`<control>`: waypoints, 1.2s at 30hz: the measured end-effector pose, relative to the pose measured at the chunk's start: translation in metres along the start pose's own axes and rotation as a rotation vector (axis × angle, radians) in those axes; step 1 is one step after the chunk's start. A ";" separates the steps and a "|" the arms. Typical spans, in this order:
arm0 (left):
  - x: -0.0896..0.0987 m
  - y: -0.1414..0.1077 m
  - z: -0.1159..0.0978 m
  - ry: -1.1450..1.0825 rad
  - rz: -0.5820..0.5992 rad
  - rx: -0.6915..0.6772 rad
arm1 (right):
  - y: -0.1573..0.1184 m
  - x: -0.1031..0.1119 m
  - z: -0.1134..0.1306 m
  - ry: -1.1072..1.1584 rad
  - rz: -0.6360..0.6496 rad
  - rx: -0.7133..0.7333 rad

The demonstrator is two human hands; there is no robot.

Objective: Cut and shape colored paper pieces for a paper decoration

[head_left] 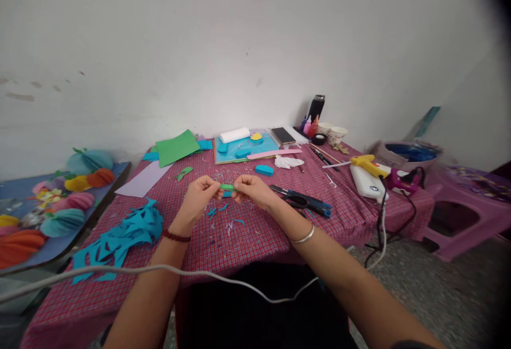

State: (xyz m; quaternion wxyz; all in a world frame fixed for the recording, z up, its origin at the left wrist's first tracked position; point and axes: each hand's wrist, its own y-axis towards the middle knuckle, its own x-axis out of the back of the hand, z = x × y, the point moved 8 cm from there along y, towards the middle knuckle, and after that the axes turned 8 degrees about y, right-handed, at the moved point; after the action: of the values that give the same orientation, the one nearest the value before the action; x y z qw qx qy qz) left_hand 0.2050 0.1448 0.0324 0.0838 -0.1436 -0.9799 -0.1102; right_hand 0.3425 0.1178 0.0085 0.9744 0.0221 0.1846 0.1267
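Observation:
A small green paper strip is stretched between my two hands above the checked tablecloth. My left hand pinches its left end, and my right hand pinches the other end. Just beneath them lies a bit of blue paper, partly hidden by my fingers. Blue paper scraps are scattered on the cloth below. To the right of my right hand rest black-handled scissors beside a blue-and-black tool. Cut green leaf shapes lie left of my hands, and a stack of blue cut pieces sits beyond them.
A heap of blue paper offcuts covers the table's left side. Green sheets lie behind it. A yellow glue gun rests on a white device at right. A white cable hangs across my lap. Paper pumpkins sit at far left.

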 end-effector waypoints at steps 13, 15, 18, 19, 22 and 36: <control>0.000 -0.001 -0.001 -0.017 -0.015 -0.003 | -0.001 -0.001 0.001 -0.026 -0.014 -0.007; 0.001 -0.001 -0.001 -0.021 -0.018 0.000 | -0.001 -0.002 0.002 -0.033 -0.012 -0.003; 0.001 -0.001 0.000 -0.020 -0.015 -0.003 | -0.002 -0.002 0.002 -0.035 -0.012 -0.001; 0.000 -0.001 0.000 -0.021 -0.012 -0.006 | -0.002 -0.003 0.002 -0.033 -0.008 -0.006; -0.001 -0.001 0.000 -0.037 -0.002 -0.023 | -0.003 -0.005 -0.001 -0.046 0.021 -0.026; 0.003 0.002 0.001 -0.075 -0.017 0.018 | 0.004 0.006 0.004 -0.299 -0.075 0.094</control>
State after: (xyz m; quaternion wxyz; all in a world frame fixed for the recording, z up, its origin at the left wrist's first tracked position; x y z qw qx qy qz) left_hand 0.2025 0.1472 0.0324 0.0474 -0.1387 -0.9845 -0.0967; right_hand 0.3484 0.1237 0.0106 0.9929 0.0795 0.0439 0.0765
